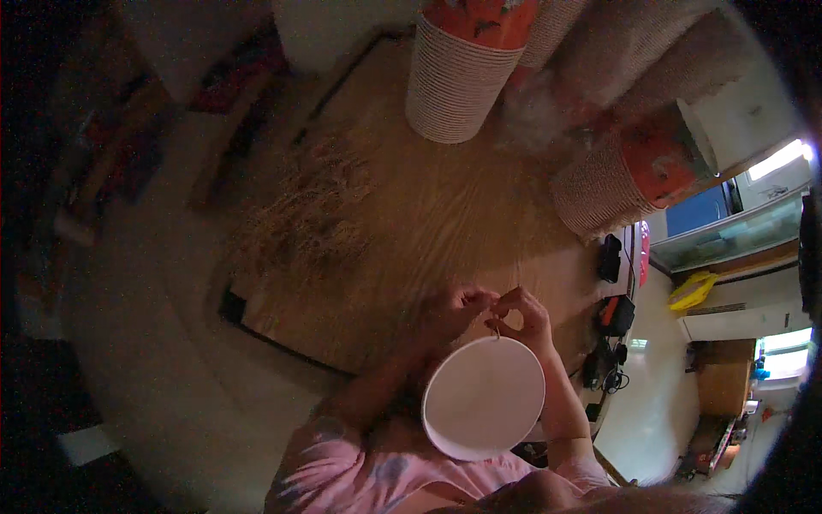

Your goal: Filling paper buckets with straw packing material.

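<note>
Just beyond a white round piece [484, 398], my two hands meet with their fingertips pinched together. The white piece has a narrow raised rim and looks like the end of a paper tub; it covers part of my chest. A thin strand [497, 332] rises from its upper edge to the fingers of my right hand [526, 319], which curl into a ring around it. My left hand [467, 307] is closed beside it, and what it pinches is too small to make out. A loose pile of thin tan strands [312, 214] lies on the wooden table [437, 218], left of my hands.
Tall nested stacks of orange and white tubs stand at the far side, one upright stack [458, 81] and one leaning stack [629, 176]. Along the right are a black device [610, 257], a red and black box [616, 315] and cables [614, 377]. A yellow bag [692, 292] lies farther right.
</note>
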`<state>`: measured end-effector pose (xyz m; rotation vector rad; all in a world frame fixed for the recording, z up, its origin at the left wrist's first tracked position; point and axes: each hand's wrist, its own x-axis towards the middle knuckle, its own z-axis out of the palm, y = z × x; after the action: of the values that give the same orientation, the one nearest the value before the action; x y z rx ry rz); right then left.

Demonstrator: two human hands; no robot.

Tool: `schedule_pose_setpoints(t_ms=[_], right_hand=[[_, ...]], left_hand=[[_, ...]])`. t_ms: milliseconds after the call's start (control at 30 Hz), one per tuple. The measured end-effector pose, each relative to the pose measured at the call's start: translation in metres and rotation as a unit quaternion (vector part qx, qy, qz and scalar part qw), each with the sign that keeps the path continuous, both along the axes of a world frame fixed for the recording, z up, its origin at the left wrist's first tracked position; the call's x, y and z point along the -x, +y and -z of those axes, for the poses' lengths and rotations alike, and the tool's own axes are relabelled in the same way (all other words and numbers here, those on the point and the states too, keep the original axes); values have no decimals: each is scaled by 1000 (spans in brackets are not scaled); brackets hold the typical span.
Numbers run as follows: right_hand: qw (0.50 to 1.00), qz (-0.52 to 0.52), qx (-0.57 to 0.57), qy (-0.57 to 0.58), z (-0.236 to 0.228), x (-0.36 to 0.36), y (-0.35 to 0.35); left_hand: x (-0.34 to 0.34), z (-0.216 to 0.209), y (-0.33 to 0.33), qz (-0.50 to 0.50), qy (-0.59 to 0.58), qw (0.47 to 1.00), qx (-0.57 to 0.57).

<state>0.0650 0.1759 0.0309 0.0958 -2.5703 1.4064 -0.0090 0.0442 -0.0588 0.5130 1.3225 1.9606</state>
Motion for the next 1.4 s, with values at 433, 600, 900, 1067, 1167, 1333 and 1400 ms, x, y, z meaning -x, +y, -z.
schedule_pose_setpoints(t_ms=[433,600,900,1067,1167,1333,1400], right_hand=[[996,30,-58,67,-1,-5,-6],[996,29,-58,63,-7,0,-6],[994,10,-58,97,-9,3,-8],[990,-9,-85,109,-8,7,-6],[991,-11,-78,105,-7,5,-6],[991,-31,-61,112,-16,11,-9],[992,-38,-52,107,-18,11,-8]], left_hand=[[-11,-23,-9,-36,-8,997,67],[6,-56,-22,-106,269,955,70],[5,-53,-31,-96,311,944,44],[6,-55,-30,-91,323,940,57],[7,-58,-30,-83,234,967,60],[6,-53,-29,-99,243,963,70],[6,-52,-29,-95,236,965,57]])
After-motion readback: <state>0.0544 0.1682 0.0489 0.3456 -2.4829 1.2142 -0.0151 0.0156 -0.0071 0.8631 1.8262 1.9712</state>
